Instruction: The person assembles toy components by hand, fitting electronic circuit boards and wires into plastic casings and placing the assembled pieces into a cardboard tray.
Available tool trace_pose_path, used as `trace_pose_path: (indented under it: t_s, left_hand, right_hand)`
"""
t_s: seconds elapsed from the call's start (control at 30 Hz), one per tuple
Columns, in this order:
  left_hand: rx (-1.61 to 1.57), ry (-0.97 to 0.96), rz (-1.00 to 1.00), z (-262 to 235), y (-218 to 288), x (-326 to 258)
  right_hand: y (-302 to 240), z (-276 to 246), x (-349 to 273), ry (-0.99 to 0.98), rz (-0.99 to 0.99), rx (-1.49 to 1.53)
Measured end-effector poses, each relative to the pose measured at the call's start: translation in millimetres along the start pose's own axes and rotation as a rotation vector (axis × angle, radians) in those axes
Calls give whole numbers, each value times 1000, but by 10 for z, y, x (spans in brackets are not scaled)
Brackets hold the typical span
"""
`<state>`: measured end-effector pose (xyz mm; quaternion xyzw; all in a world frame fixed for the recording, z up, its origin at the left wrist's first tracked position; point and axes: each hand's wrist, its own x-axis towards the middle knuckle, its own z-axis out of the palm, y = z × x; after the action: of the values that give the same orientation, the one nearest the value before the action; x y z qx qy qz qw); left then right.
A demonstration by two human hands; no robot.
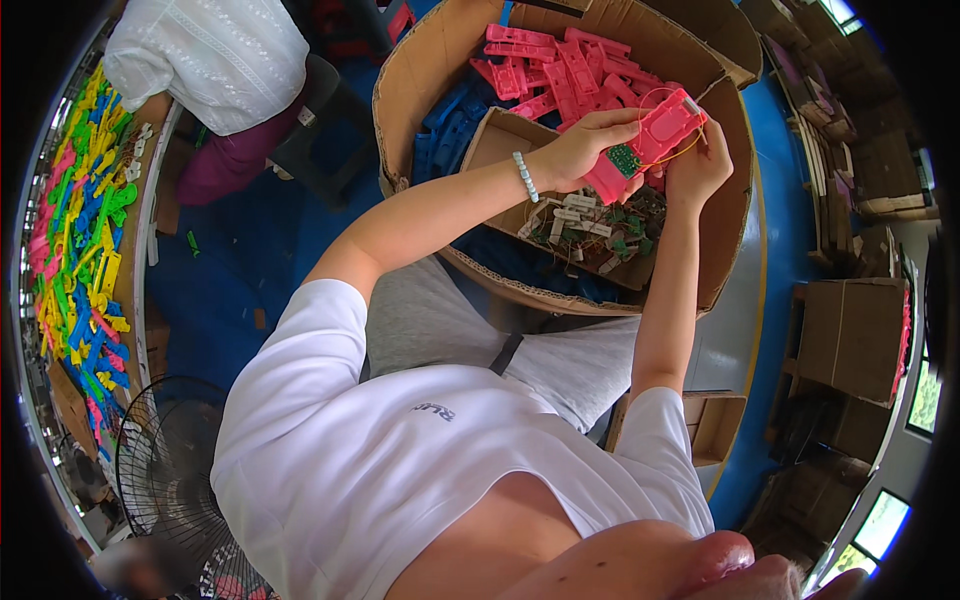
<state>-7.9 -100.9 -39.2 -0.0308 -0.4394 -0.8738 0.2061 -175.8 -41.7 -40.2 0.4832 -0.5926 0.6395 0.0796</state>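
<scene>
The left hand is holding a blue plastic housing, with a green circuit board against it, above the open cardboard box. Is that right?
Not quite: the housing is pink, not blue, as the head view shows. The left hand is holding a pink plastic housing, with a green circuit board against it, above the open cardboard box.

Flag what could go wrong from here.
Thin wires loop past the edge of the pink case by the right hand; they could snag.
The green circuit board might slip if the case tilts; I can't see whether it's fixed.
Anything dropped could get lost among the loose parts in the small cardboard box below.
</scene>
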Motion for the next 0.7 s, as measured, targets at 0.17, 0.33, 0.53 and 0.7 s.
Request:
trace_pose_path:
  t_s: [0.17,0.33,0.53,0.7]
  left_hand:
    - [187,47,103,78,51,70]
    - [680,171,423,-224,-53,164]
    - [640,95,299,-253,-92,128]
    - [213,60,230,-148,-17,118]
  right_hand:
    - [88,107,-2,-54,212,264]
    - [47,161,-143,-120,534,699]
    - [98,-2,-149,-266,537,788]
    - [163,2,-364,-498,468,498]
